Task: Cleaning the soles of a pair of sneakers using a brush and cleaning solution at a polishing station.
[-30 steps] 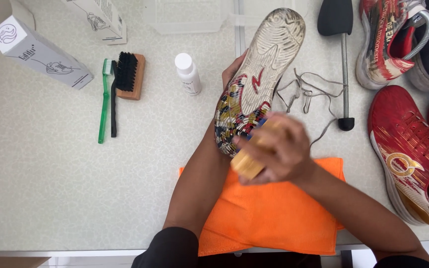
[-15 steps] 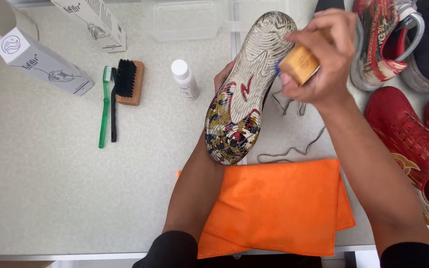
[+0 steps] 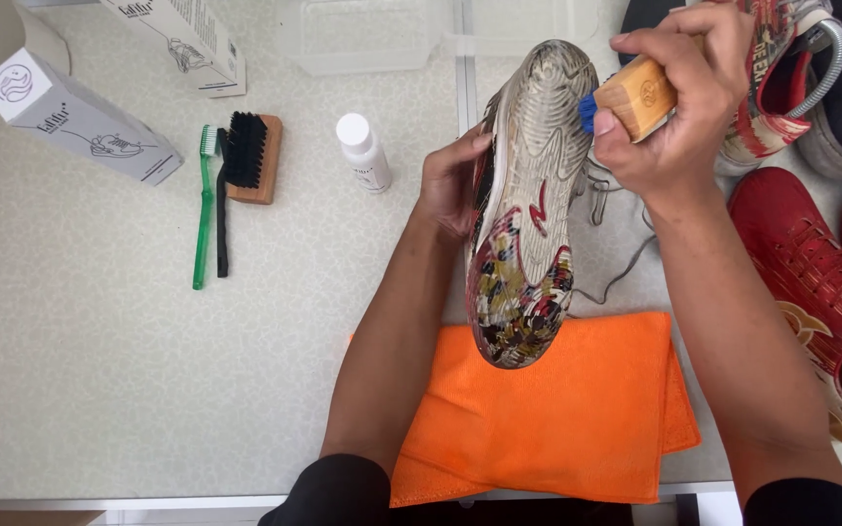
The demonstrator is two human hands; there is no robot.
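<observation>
My left hand grips a sneaker from its left side, turned so the worn, multicoloured sole faces up. Its heel end rests over an orange cloth. My right hand holds a wooden brush with blue bristles against the right edge of the sole near the toe. Loose laces lie on the table just behind the shoe.
A small white bottle, a wooden brush with black bristles, a green toothbrush and a thin black brush lie to the left. Two white boxes sit far left. Red shoes fill the right side.
My right hand carried the wooden brush from the heel end near the cloth up to the toe end of the sole. The sneaker shifted slightly in my left hand.
</observation>
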